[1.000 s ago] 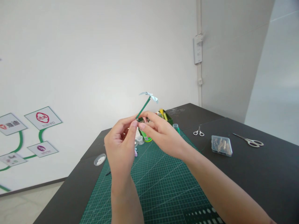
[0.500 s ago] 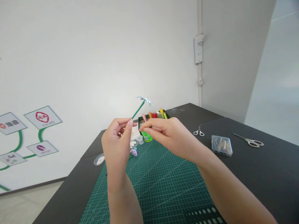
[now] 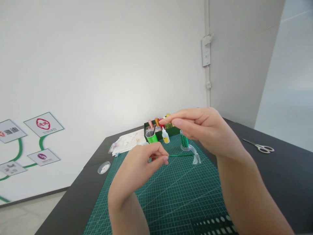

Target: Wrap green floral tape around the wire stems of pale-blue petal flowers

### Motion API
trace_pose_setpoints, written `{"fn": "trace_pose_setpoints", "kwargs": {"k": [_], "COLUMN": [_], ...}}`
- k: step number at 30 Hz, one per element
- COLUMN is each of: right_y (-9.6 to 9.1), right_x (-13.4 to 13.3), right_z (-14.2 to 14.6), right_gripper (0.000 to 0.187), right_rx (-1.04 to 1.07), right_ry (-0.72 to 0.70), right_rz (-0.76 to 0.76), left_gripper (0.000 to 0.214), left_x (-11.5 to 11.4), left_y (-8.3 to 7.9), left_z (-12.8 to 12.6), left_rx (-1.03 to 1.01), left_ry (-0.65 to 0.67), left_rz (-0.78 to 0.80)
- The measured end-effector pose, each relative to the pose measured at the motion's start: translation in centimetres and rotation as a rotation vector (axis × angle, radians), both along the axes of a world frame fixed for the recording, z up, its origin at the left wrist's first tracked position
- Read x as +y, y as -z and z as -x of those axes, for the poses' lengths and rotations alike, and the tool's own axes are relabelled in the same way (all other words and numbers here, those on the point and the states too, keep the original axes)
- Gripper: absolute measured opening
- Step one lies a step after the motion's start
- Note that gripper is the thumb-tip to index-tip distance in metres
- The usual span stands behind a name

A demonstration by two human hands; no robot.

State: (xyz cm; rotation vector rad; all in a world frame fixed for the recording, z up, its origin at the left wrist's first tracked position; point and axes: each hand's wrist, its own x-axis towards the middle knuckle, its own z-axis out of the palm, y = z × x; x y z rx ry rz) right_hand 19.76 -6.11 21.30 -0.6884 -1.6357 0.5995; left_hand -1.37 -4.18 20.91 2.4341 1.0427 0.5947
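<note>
Your left hand [image 3: 144, 163] pinched the green stem [image 3: 179, 155] at its left end, its long axis running rightward at frame centre toward the pale flower [image 3: 196, 158], while your right hand [image 3: 200, 129], fingers pressed together, hovered just above.

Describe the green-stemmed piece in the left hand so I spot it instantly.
Start at the green cutting mat. Above its middle, the left hand pinches a thin green stem lying level, ending rightward in a pale translucent paper flower. Nothing else nearby is that slender.

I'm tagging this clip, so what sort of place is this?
Probably a craft workspace: a green cutting mat on a dark table, scissors, and a box of coloured tubes near the wall.
</note>
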Motion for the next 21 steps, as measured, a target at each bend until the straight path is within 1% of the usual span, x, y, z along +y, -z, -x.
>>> {"fn": "trace_pose_setpoints", "kwargs": {"k": [4, 7, 10, 13, 15, 17, 21], "right_y": [0.2, 0.4, 0.8, 1.4, 1.7, 1.8, 1.5], "right_x": [1.3, 2.4, 3.6, 4.9, 5.5, 5.6, 4.9], "right_z": [-0.2, -0.2, -0.3, -0.6, -0.8, -0.9, -1.0], "right_gripper": [0.027, 0.028, 0.029, 0.028, 0.026, 0.025, 0.031], "right_rx": [0.082, 0.102, 0.058, -0.051, -0.138, -0.227, -0.376], "right_ry": [0.012, -0.033, -0.063, -0.077, -0.090, -0.102, -0.113], "right_rz": [0.053, 0.099, 0.145, 0.158, 0.145, 0.128, 0.096], "left_gripper": [0.017, 0.016, 0.017, 0.018, 0.017, 0.014, 0.008], "left_x": [-0.9, -1.4, -1.9, -2.6, -2.9, -3.0, -2.0], "left_y": [-0.1, -0.2, -0.3, -0.3, -0.2, 0.0, 0.4], "left_z": [0.0, 0.2, 0.4, 0.6, 0.6, 0.5, 0.1], "left_rx": [-0.049, -0.083, -0.110, -0.171, -0.256, -0.382, -0.648], "left_ry": [0.052, 0.067, 0.067, 0.046, -0.007, -0.099, -0.335], "left_rz": [0.011, -0.020, -0.087, -0.221, -0.358, -0.490, -0.638]}}
